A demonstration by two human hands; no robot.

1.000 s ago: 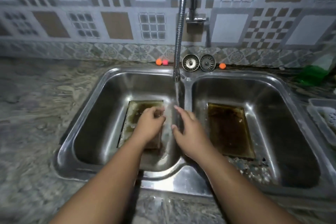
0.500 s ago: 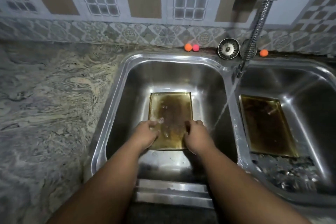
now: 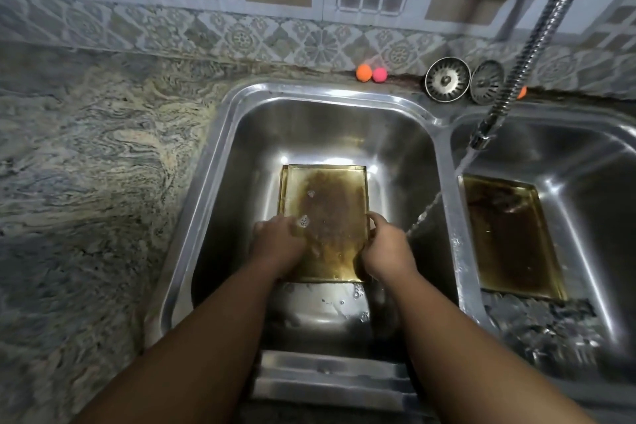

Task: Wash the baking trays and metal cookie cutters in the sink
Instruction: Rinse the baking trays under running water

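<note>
Left hand [image 3: 280,244] is gripping the near-left edge of a stained baking tray [image 3: 327,217], fingers curled over the rim; grip is closed on the tray. Right hand [image 3: 387,251] is gripping the near-right edge of the same tray, thumb lying along the side wall; grip likewise clamped on it. The tray is lying in the left basin [image 3: 309,127] of a double steel sink, extending away from both grips toward the back wall, its brown-crusted floor showing between the hands. Whether its near end is lifted off the basin floor cannot be told.

To the right of the right-hand grip, water is running from the flexible faucet hose [image 3: 537,41] and striking close to the divider between the basins. Further right, a second stained tray [image 3: 509,234] is sitting in the right basin [image 3: 585,155], with a heap of small metal pieces [image 3: 547,330], too blurred to make out singly, lying at its near end.

Beyond the grips, on the back ledge, two sink strainers [image 3: 447,79] are resting side by side; left of them an orange ball [image 3: 363,73] and a pink ball [image 3: 379,74] are touching. The marbled bench [image 3: 86,165] is stretching out left of the left-hand grip.
</note>
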